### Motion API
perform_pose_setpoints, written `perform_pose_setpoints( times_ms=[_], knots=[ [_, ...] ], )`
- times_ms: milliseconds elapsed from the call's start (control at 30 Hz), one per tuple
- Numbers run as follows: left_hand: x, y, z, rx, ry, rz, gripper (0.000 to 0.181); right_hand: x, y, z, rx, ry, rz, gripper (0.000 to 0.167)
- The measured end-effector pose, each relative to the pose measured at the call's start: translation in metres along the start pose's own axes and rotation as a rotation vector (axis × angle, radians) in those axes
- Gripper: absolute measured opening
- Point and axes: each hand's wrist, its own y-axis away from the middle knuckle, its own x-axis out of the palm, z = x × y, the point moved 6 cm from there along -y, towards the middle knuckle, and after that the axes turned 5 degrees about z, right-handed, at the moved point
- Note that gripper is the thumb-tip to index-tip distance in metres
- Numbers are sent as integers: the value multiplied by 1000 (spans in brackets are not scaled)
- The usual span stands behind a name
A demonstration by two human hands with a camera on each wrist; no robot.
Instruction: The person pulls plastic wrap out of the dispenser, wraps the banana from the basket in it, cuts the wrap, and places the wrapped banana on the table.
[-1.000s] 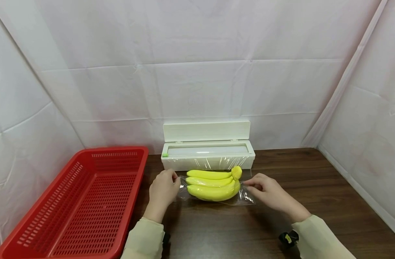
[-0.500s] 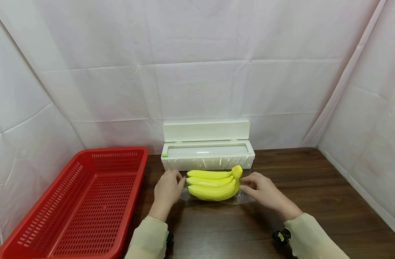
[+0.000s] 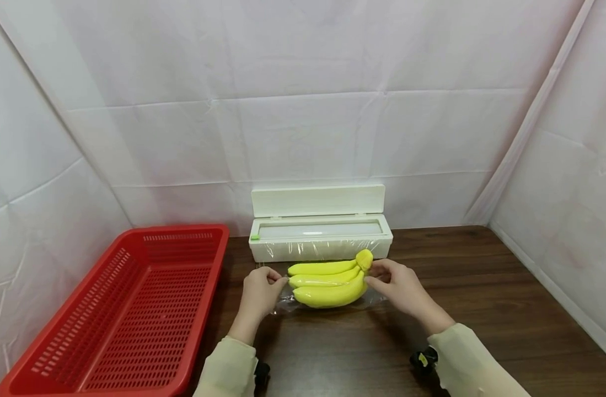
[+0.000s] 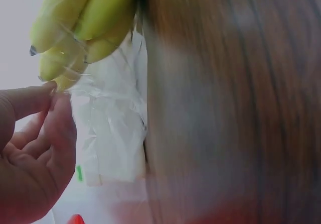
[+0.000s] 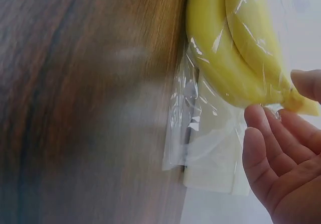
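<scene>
A bunch of yellow bananas (image 3: 327, 281) (image 4: 108, 13) (image 5: 215, 48) lies in clear plastic film (image 3: 288, 302) (image 4: 113, 108) (image 5: 175, 128), its stem end to the right. At the banana tips my left hand (image 3: 259, 292) (image 4: 37, 148) pinches film between thumb and fingers. Around the stem end curl the thumb and fingers of my right hand (image 3: 404, 289) (image 5: 283, 153), with film gathered at the fingertips. How firmly these press on the stem itself I cannot tell. Just behind the bananas, film drapes over the front of a white dispenser box (image 3: 322, 251), its lid raised.
A red plastic basket (image 3: 215, 275) with slotted walls stands on the left, nothing in it. The brown wooden table (image 3: 461, 275) extends right and in front. White cloth (image 3: 303, 132) hangs behind and on both sides. A green slider (image 3: 255, 237) sits at the box's left end.
Both my hands have moved inward toward the bananas, the right one from the film's side to the stem. The stem end has risen slightly and the film at the right is drawn in.
</scene>
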Motion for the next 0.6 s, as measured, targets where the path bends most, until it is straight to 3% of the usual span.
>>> perform_pose_setpoints(
  times_ms=[167, 333, 600],
  knots=[
    [5, 3, 1, -33, 173, 50, 11, 1, -2, 0, 9, -13, -1, 48],
    [10, 4, 0, -82, 342, 114, 22, 2, -4, 1, 21, -13, -2, 49],
    [12, 7, -1, -151, 414, 134, 36, 9, -9, -1, 79, -24, 4, 53]
  ],
)
